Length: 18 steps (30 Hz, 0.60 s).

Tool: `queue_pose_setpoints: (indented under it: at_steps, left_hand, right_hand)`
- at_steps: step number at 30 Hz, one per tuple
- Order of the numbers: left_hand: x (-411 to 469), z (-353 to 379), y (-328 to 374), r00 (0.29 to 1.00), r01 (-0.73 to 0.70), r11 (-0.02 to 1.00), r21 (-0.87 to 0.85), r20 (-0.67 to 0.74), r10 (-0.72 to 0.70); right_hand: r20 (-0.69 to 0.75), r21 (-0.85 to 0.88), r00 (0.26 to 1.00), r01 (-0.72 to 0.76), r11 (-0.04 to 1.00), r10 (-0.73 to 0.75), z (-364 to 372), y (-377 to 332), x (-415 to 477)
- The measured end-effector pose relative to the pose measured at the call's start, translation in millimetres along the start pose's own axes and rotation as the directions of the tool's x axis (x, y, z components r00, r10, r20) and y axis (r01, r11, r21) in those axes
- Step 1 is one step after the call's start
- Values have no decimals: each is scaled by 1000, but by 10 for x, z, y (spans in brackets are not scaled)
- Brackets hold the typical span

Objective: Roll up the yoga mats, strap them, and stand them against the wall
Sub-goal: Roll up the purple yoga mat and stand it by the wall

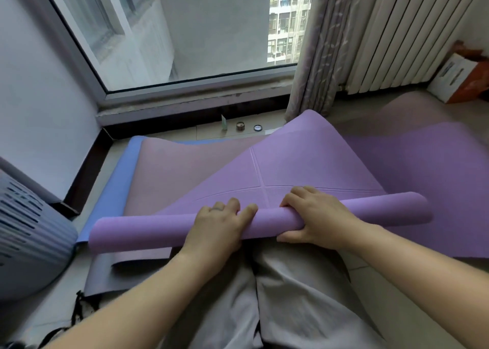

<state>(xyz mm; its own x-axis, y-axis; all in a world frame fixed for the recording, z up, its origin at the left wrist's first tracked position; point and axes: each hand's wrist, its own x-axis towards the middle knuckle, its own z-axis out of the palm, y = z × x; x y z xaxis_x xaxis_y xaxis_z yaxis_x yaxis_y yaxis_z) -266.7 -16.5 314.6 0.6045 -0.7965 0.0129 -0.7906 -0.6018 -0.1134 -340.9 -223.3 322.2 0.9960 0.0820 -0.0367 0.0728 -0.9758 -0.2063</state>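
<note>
Under left hand (219, 224), right hand (315, 216): purple mat roll (145, 229).

You have a single view, from the wide-angle camera on your head. It faces forward and down over your grey fabric trousers (291, 301), close above your left hand (219, 224) and right hand (315, 216) on the half-rolled purple foam yoga mat (148, 229). Your forearms (158, 290) enter from the bottom edge; the grey-framed glass window (185, 44) fills the top left and centre, its straight frame lines slanting towards the edges
</note>
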Motion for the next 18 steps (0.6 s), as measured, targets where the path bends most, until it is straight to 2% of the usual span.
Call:
queue_pose_setpoints:
  at_steps: [3, 6, 8, 11, 13, 15, 18]
  left_hand:
    - [23, -122, -51, 998, -4, 1000, -4, 60, 5]
    - [-71, -354, -69, 997, -41, 999, -9, 60, 42]
    - [-193, -436, -76, 991, -71, 993, -95, 107, 81]
    - [-374, -473, -58, 946, -75, 950, -302, 280, 164]
    - [-401, -432, -26, 916, -81, 937, -339, 346, 204]
    - [-379, -398, 31, 891, -118, 940, -321, 382, 243]
    - [-348, -389, 66, 857, -160, 930, -331, 421, 297]
  right_hand:
    - [-100, -97, 994, 30, 995, -40, -31, -119, -50]
    - [-54, -140, 997, 55, 989, -63, -264, -241, -131]
    - [20, -142, 996, 92, 986, -90, -428, -302, -261]
    - [223, -76, 969, 124, 989, -104, -513, -408, -446]
    - [291, -21, 952, 103, 994, -92, -432, -432, -534]
    - [262, -4, 963, 71, 997, -67, -282, -432, -631]
    - [90, -23, 994, 64, 998, -62, -61, -438, -762]
